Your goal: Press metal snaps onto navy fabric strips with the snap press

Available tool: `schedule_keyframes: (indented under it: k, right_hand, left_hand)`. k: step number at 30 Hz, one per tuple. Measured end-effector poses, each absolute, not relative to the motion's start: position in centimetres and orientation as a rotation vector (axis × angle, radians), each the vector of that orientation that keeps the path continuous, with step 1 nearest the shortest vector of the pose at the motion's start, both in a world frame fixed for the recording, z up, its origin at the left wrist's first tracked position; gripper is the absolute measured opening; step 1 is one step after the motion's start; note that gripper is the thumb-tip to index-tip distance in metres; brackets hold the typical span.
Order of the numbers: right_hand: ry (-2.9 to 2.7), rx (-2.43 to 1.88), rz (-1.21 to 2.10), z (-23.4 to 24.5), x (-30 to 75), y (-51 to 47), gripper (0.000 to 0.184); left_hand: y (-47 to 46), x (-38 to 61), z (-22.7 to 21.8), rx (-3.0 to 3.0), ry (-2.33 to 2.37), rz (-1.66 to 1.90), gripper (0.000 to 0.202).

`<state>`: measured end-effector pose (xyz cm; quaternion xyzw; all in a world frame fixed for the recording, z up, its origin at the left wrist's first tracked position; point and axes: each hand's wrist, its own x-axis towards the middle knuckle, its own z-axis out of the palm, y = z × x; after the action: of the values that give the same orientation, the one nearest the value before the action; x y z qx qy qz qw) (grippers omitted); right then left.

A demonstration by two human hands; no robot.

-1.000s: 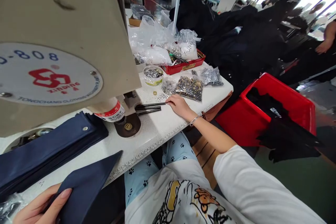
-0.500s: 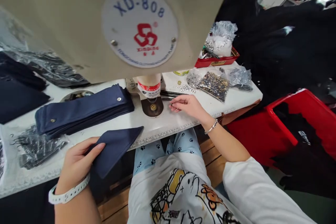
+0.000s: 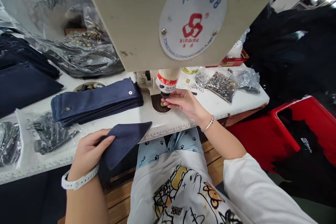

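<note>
In my left hand (image 3: 91, 148) is a dark navy fabric piece (image 3: 126, 141) with a pointed end, pinched between thumb and fingers at the table's front edge. My right hand (image 3: 181, 101) reaches under the snap press head (image 3: 168, 81), fingertips pinched together just above the round lower die (image 3: 162, 103). Whatever small part those fingertips hold is too hidden to make out. Left of the press lies a stack of navy fabric strips (image 3: 97, 99), the top one with a metal snap at each end.
Plastic bags of snaps (image 3: 222, 85) and loose silver parts (image 3: 195, 86) lie right of the press. A bag of dark small parts (image 3: 54, 134) is at left. A red crate (image 3: 286, 112) stands right of the table (image 3: 128, 120).
My right hand has moved from beside the press to over its lower die. The left hand keeps hold of the fabric piece. The camera view has shifted left.
</note>
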<state>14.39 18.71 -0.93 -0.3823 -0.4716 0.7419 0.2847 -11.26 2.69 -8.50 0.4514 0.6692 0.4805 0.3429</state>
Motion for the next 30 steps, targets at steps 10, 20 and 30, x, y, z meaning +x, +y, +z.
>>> schedule_keyframes:
  k: [10, 20, 30]
  right_hand:
    - [-1.255, -1.002, 1.961, -0.8, 14.4, 18.4, 0.014]
    - [-1.315, -1.062, 1.938, -0.7, 14.2, 18.4, 0.009]
    - [-1.109, -0.97, 2.127, 0.1, 14.1, 18.4, 0.016]
  left_hand:
    - [2.7, -11.3, -8.8, 1.197, 1.701, 1.234, 0.017]
    - [2.8, -11.2, -8.4, 1.175, 1.7, 1.244, 0.016]
    - [2.7, -10.8, -7.8, 1.172, 1.703, 1.208, 0.005]
